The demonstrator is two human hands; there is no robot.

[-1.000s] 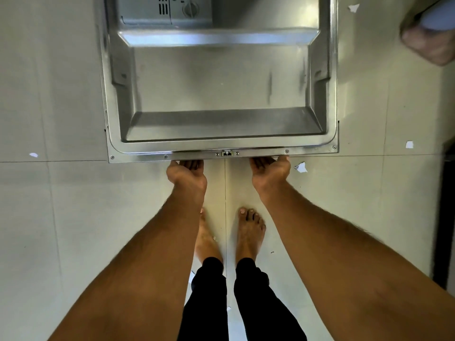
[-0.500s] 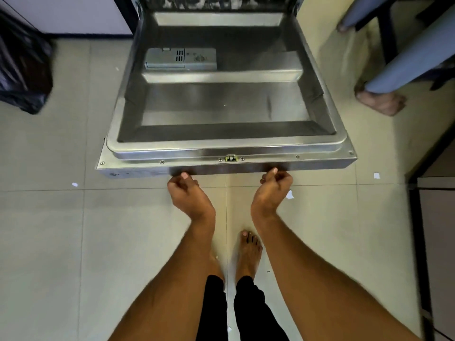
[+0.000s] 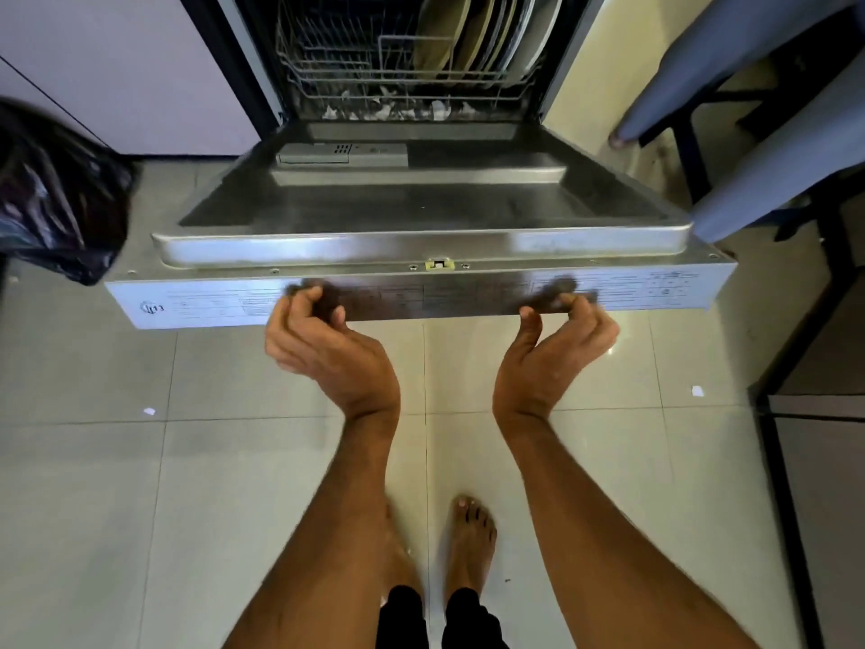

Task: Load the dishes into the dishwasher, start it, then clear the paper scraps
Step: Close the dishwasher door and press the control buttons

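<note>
The steel dishwasher door (image 3: pixel 421 217) stands half raised, its control strip facing me. My left hand (image 3: pixel 327 353) and my right hand (image 3: pixel 552 358) are palm up beneath its front edge, with fingers curled up onto the strip. Inside, the lower rack (image 3: pixel 337 63) holds several plates (image 3: pixel 487 35) standing on the right. White paper scraps lie on the tub floor (image 3: pixel 388 110). More paper scraps lie on the floor tiles at the left (image 3: pixel 149 411) and at the right (image 3: pixel 697 391).
A black plastic bag (image 3: pixel 51 199) sits on the floor to the left of the door. Another person's legs in grey-blue trousers (image 3: pixel 749 147) stand close to the door's right corner. A dark cabinet (image 3: pixel 819 461) lines the right. My bare feet stand below.
The door has swung up from flat towards shut, carried by both hands under its front edge. The rack and plates have come into view.
</note>
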